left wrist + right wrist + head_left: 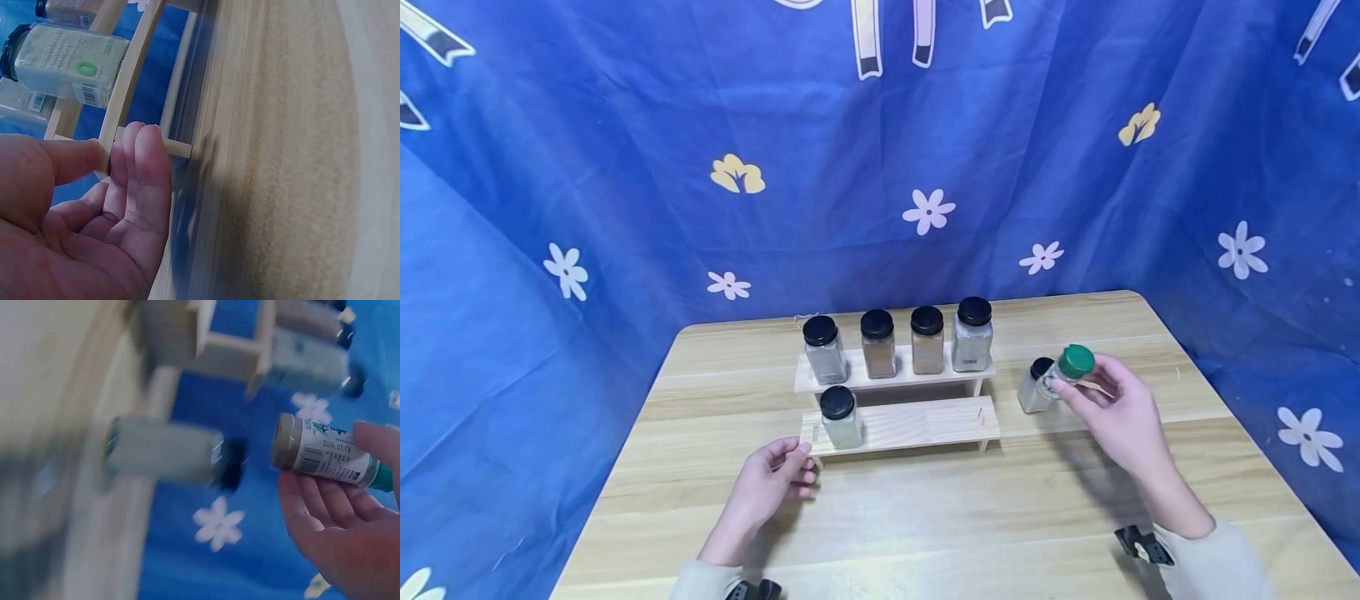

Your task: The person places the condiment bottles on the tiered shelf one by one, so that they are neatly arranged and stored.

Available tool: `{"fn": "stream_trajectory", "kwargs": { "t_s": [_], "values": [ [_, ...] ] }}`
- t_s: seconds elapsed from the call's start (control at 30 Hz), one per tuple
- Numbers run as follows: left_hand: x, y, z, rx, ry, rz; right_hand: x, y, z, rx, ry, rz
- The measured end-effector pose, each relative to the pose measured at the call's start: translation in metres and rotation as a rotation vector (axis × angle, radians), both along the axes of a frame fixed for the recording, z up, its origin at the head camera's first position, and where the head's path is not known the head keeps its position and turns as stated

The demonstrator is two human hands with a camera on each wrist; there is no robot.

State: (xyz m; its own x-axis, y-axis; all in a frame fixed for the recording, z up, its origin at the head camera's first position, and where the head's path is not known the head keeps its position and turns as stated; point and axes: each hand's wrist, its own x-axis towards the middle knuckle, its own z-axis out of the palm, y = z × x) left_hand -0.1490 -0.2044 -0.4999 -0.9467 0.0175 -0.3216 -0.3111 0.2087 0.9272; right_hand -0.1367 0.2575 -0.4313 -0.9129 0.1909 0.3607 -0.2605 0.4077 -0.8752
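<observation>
In the head view a two-tier wooden rack stands on the table. My left hand pinches the left end of its lower shelf, thumb on top and fingers beneath, as the left wrist view also shows. A black-capped jar sits at that end of the shelf. On the right, my right hand holds a green-capped spice bottle between thumb and fingers, raised off the table. Just left of the bottle, a black-capped jar stands on the table, partly hidden by it in the head view.
Several black-capped jars, among them a brown-filled jar and a grey-white jar, line the upper shelf. The wooden table backs onto a blue patterned cloth, which also hangs along both sides.
</observation>
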Motion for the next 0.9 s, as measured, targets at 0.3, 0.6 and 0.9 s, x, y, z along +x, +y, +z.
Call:
{"fn": "stream_trajectory", "kwargs": {
  "t_s": [0.3,0.6,0.9],
  "values": [
    [0.001,0.000,0.002,0.001,0.004,0.003,-0.010,-0.077,0.001,-0.039,-0.055,0.305],
    [-0.002,0.003,0.002,0.003,0.006,-0.004,-0.026,-0.134,-0.016,-0.088,-0.187,0.450],
    [-0.001,0.003,0.000,0.005,0.005,0.011,-0.039,-0.157,-0.030,-0.086,-0.211,0.497]
  ]
}}
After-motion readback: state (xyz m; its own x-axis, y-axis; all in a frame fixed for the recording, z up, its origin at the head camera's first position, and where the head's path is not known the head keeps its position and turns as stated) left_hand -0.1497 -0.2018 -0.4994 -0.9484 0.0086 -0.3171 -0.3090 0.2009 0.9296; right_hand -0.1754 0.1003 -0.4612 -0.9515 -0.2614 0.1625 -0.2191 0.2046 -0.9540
